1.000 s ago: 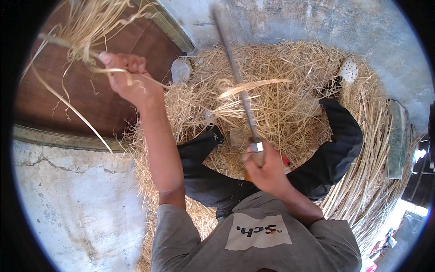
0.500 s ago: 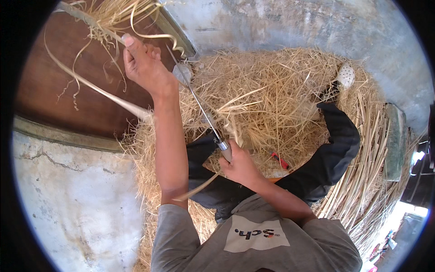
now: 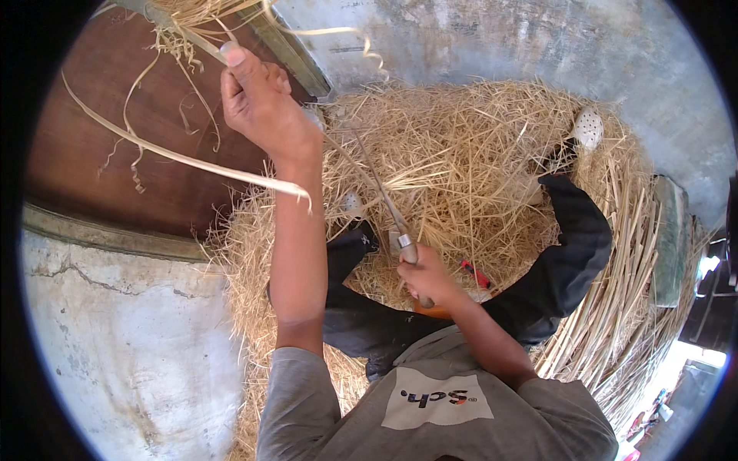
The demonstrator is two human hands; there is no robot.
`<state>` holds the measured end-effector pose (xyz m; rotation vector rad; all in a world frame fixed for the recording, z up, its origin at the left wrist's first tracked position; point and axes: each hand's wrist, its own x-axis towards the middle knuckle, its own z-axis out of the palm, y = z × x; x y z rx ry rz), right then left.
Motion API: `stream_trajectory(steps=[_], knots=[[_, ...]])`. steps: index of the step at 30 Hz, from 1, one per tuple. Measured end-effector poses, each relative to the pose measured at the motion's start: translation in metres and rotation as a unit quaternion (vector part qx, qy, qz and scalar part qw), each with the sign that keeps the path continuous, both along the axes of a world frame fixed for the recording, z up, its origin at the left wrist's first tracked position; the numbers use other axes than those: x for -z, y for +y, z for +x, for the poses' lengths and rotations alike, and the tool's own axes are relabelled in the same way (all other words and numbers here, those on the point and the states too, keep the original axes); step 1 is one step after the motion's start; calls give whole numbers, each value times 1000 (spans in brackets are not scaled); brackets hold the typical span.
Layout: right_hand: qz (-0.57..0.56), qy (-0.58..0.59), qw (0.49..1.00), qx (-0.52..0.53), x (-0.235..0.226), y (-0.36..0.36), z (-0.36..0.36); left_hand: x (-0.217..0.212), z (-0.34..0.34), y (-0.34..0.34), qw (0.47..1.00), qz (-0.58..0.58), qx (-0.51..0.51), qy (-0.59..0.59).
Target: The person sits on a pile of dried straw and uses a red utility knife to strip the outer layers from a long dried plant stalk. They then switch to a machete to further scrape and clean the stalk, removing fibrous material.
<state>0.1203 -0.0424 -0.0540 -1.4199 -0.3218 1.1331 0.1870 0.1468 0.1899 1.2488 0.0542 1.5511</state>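
Observation:
My left hand [image 3: 267,100] is raised at the upper left, fingers closed round a pale bamboo strip [image 3: 204,44]. Curled shavings and thin fibres hang off the strip beyond my thumb, and one long curl [image 3: 192,163] droops down and crosses my forearm. In front of my lap, my right hand [image 3: 430,275] grips a knife [image 3: 390,206] by its wooden handle with a metal collar. The long narrow blade tilts up and left. A thin length of strip runs near the blade; whether they touch I cannot tell.
Loose shavings [image 3: 461,146] cover the ground between my legs. A red-and-black tool [image 3: 475,273] lies there. A bundle of long strips [image 3: 607,284] is at the right beside a greenish slab [image 3: 671,242]. A brown wooden panel [image 3: 154,131] and a grey wall [image 3: 500,38] stand close.
My right hand has drawn the knife back toward my body and slightly right. My left hand has shifted a little right with the strip, and the hanging shavings have swung.

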Motion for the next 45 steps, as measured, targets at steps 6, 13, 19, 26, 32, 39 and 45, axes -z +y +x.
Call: stream_trajectory(steps=[6,13,19,26,32,39,45], knots=[[106,79,991,28,-41,1,17,4,17,9,1000,1,21,-6],[53,-268,961,31,-87,16,-4,7,10,20,1000,3,0,20],[-162,-288,944,7,135,2,-12,3,12,24,999,-33,-19,-1],[-28,218,975,-12,111,5,27,7,11,27,999,-32,-43,-8],[-66,-2,998,8,68,13,12,5,18,12,999,-14,-39,31],[27,-239,967,90,41,31,-15,8,11,19,993,-72,-77,44],[-276,-321,905,-42,258,-23,-2,-4,13,15,986,-100,-112,71]])
